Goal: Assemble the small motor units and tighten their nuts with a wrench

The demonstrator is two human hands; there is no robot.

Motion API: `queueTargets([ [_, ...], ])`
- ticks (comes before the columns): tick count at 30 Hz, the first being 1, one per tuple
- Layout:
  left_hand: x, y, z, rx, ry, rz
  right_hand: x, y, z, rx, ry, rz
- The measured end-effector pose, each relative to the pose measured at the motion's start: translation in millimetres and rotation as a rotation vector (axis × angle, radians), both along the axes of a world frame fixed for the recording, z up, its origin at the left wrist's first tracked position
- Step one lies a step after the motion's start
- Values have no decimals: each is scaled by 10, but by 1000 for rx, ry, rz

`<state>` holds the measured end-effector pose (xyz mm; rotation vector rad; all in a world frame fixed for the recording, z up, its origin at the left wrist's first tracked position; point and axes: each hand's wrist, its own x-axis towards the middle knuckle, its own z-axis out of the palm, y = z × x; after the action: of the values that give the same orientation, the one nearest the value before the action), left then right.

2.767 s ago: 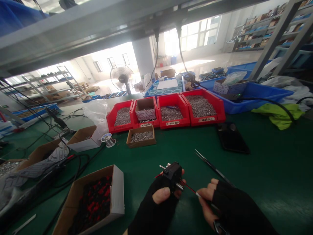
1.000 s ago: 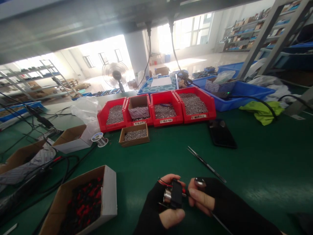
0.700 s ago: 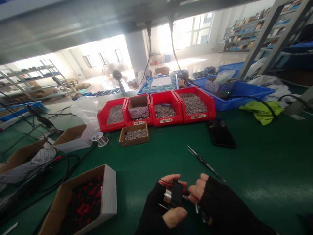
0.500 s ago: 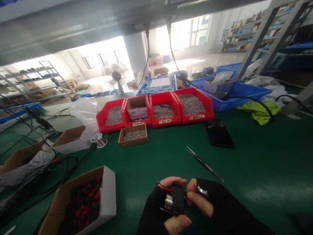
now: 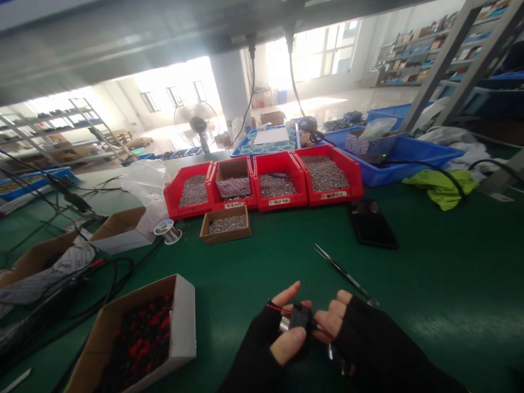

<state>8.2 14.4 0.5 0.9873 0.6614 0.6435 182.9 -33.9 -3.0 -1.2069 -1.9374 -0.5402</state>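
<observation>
In the lower middle of the head view, my left hand [image 5: 282,341] grips a small black motor housing [image 5: 301,315] with a silver metal cylinder and thin red and black wires. The thumb lies across its near side. My right hand [image 5: 333,319] is close against the housing's right side, fingers curled and pinched. A thin shiny bit shows at its fingertips, too small to name. Below the right palm a shiny metal piece [image 5: 331,352] sticks out, mostly hidden by the dark sleeve. Metal tweezers [image 5: 341,270] lie on the green bench just beyond the right hand.
Red bins [image 5: 282,202] of small metal parts stand at the back, a small cardboard box [image 5: 226,236] before them. A box of red and black pieces [image 5: 186,322] is front left. A solder spool [image 5: 168,233], cables, a dark phone-like slab [image 5: 372,224] and a blue tray [image 5: 426,158] lie around.
The left thumb has moved up onto the motor housing, which has turned in the hand. The right hand has rolled over, and the shiny piece has shifted below it. The view has shifted slightly.
</observation>
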Motion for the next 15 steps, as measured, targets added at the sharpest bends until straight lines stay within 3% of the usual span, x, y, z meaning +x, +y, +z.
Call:
queueTargets([
  [5,-34,-21,62,116,48,-4,-15,12,-107,4,18,32],
  [9,-53,-63,32,305,142,48,-42,-4,-136,-35,220,104],
  [11,-62,-84,-6,435,173,77,-44,-41,-10,-313,492,168],
  [14,-63,-91,-70,586,161,101,-36,-107,250,-1145,1004,262],
  [15,-59,-85,-87,590,146,105,-35,-123,305,-1321,1097,273],
])
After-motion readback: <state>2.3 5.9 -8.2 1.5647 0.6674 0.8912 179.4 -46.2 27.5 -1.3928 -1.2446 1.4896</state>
